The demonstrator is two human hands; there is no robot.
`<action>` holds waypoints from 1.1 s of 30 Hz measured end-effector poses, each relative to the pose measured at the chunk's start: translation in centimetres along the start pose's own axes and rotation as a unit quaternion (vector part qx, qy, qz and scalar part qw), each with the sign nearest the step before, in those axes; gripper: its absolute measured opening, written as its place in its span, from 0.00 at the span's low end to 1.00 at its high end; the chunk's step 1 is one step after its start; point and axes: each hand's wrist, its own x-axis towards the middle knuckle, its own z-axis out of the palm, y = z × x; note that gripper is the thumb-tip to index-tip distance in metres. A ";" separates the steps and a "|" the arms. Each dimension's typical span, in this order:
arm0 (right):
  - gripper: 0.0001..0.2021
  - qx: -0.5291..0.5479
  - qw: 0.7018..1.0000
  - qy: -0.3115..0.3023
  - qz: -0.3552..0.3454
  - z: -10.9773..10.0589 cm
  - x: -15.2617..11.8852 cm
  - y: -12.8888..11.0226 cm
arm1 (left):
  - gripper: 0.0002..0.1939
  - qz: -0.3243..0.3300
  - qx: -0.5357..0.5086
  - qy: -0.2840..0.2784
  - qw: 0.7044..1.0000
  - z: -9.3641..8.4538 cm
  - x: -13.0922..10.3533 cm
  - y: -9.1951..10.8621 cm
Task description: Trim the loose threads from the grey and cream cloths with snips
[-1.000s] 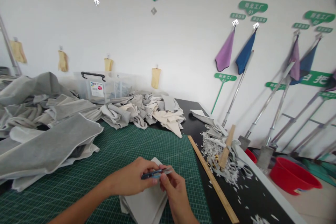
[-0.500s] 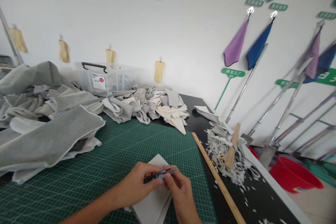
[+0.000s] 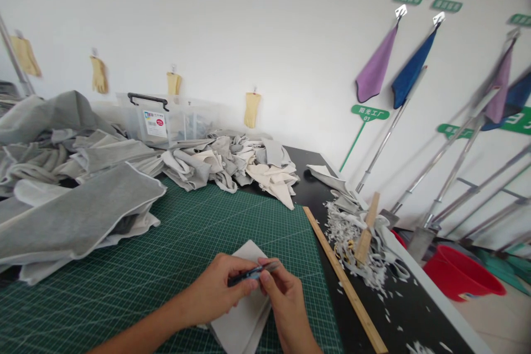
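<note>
My left hand (image 3: 222, 287) is closed around the dark handle of a small tool with a metal end (image 3: 251, 274). At the metal end, my right hand (image 3: 286, 298) pinches with thumb and fingers; its exact kind is too small to make out. Both hands are close together, just above a stack of light grey cloth pieces (image 3: 240, 323). That stack lies at an angle on the green cutting mat (image 3: 191, 238), one corner pointing away from me. The wrists partly cover its sides.
Large grey cloths (image 3: 83, 215) lie on the left, with a crumpled cloth heap (image 3: 232, 160) and clear plastic box (image 3: 153, 121) behind. A wooden ruler (image 3: 344, 282) runs along the mat's right edge. Beyond it are cloth scraps (image 3: 357, 254), a wooden stick (image 3: 367, 229) and a red basin (image 3: 462, 271).
The view has shifted slightly. Both hands keep nearly the same hold on the small tool, and the cloth stack stays in place beneath them.
</note>
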 end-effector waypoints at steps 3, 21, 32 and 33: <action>0.11 -0.026 1.000 0.000 -0.015 -0.1 0.0 -0.1 | 0.13 -0.001 0.004 0.003 1.000 0.1 0.0 -0.1; 0.12 -0.010 0.999 0.000 -0.030 -0.1 0.1 0.0 | 0.17 0.022 0.059 0.046 0.997 -0.2 -0.4 1.6; 0.18 0.047 0.998 -0.049 0.006 0.4 -0.7 -0.7 | 0.17 -0.106 -0.337 -0.119 0.928 0.4 -0.5 -0.1; 0.18 0.056 0.997 -0.049 0.012 0.5 -0.8 -0.8 | 0.17 -0.111 -0.356 -0.124 0.920 0.5 -0.5 -0.1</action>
